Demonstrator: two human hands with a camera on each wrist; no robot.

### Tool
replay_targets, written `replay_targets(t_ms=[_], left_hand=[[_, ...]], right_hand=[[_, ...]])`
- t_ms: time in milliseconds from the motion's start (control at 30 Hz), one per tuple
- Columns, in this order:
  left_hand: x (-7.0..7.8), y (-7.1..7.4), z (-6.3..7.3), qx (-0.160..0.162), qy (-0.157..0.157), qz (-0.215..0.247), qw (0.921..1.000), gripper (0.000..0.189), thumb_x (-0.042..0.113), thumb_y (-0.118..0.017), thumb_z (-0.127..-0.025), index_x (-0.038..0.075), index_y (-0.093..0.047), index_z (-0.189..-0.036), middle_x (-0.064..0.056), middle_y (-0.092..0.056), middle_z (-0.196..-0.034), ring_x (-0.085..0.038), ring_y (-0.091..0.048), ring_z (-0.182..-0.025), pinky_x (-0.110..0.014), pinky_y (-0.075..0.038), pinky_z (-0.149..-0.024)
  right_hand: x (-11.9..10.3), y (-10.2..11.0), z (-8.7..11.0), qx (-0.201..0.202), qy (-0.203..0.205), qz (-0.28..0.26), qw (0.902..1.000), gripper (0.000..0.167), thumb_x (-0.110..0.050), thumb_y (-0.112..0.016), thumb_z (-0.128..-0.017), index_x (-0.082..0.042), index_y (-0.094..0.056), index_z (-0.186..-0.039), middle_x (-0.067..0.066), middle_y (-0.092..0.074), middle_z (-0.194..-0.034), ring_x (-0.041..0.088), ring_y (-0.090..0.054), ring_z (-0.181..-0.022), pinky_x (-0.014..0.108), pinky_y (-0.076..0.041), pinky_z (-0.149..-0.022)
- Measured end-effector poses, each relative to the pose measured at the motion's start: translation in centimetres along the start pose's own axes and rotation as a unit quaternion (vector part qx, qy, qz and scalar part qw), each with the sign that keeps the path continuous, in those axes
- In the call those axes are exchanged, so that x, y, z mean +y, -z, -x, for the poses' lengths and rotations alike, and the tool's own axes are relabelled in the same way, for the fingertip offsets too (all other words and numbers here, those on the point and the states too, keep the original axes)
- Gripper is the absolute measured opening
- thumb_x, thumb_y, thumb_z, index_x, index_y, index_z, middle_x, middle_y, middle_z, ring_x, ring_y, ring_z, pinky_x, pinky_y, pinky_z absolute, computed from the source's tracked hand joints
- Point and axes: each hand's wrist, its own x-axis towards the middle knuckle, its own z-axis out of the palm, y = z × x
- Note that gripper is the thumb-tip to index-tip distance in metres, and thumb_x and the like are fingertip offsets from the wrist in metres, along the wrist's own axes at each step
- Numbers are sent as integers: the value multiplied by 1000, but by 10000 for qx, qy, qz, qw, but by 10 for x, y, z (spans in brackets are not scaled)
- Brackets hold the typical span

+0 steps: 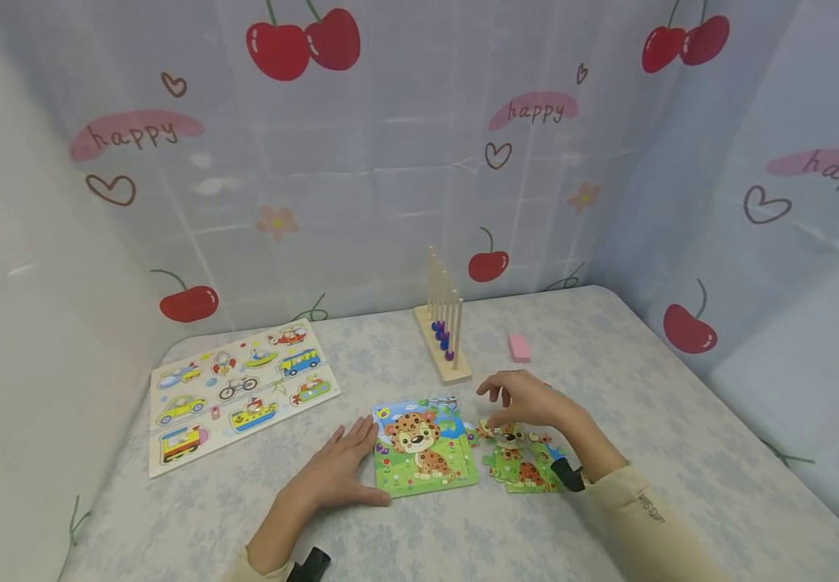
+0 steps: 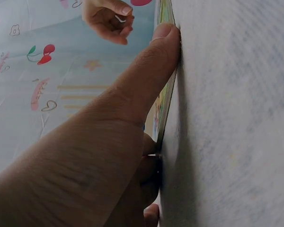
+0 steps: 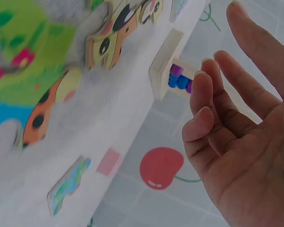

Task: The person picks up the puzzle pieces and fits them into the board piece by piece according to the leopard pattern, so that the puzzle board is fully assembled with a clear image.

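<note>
A square leopard puzzle (image 1: 423, 453) lies flat on the table, its picture looking whole. My left hand (image 1: 335, 469) rests along its left side, fingers straight, with the thumb by the lower edge; the left wrist view shows that thumb (image 2: 163, 47) touching the edge. To the right lie several loose jigsaw pieces (image 1: 524, 475) with leopard and grass parts, some overlapping. Above them hovers my right hand (image 1: 532, 400), fingers loosely bent and nothing held. In the right wrist view, a blue-green piece (image 3: 68, 185) lies apart from the others.
Behind the puzzle stands a wooden peg rack (image 1: 452, 372) with blue and purple beads. A pink block (image 1: 519, 348) sits to its right. A wooden vehicle puzzle board (image 1: 245, 392) lies at the left. A cherry-printed curtain (image 1: 390, 162) borders the table's back.
</note>
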Motion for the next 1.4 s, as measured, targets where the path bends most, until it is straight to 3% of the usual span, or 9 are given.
replay_targets(t_ms=[400, 667, 900, 1400], left_hand=[[1, 0, 0, -32, 50, 1, 10000, 121, 76, -69, -67, 4, -24, -154, -13, -16, -163, -29, -14, -152, -53, -14, -124], [0, -2, 1, -5, 22, -9, 10000, 121, 76, -68, -67, 4, -25, -154, -13, -17, -163, -29, -15, -152, -53, -14, -124], [1, -1, 1, 16, 4, -54, 10000, 120, 74, -70, -67, 4, -25, -154, -13, -18, -163, -29, -16, -152, -53, -14, -124], [2, 0, 1, 18, 62, -15, 10000, 121, 76, -69, -67, 5, -25, -154, -13, -17, -163, -29, -15, -152, -53, -13, -124]], right_hand=[[14, 13, 27, 185, -126, 55, 9997, 47, -21, -80, -81, -5, -65, -122, 9, -65, -102, 15, -55, -83, 26, -50, -69], [15, 13, 34, 170, -195, 80, 9996, 48, -23, -80, -80, -4, -65, -122, 10, -65, -101, 20, -58, -84, 25, -50, -67], [21, 12, 40, 213, -321, 114, 9992, 46, -20, -79, -81, -4, -65, -122, 9, -65, -101, 15, -55, -82, 25, -48, -66], [29, 12, 55, 224, -322, 18, 9992, 44, -19, -79, -81, -4, -65, -120, 9, -63, -99, 17, -57, -81, 23, -48, -63]])
